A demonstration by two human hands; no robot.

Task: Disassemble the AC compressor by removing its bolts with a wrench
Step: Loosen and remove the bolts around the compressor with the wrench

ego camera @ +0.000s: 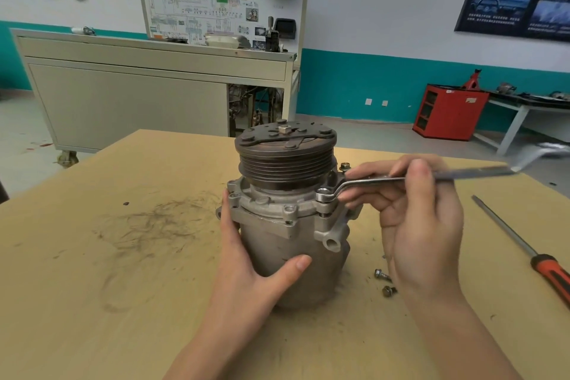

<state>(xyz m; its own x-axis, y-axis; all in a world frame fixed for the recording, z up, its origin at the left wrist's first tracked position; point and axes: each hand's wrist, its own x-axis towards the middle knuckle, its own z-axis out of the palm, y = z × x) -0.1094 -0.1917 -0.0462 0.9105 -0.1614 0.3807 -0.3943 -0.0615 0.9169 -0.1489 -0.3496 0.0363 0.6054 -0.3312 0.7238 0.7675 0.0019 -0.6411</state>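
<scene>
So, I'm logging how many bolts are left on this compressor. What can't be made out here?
All from the head view, the only one:
The compressor turns its far side away, so bolts there can't be counted.
The wrench is blurred at its far end near the right edge; its size is unreadable.
Beside the loose bolts, the right hand may hide more behind its wrist.
The screwdriver has its handle cut off by the right edge.

Left hand [246, 259] cups the grey cast-metal compressor body [277, 244]; right hand [422, 225] seemingly pinches the flat steel wrench [364, 183] mid-shaft.
</scene>
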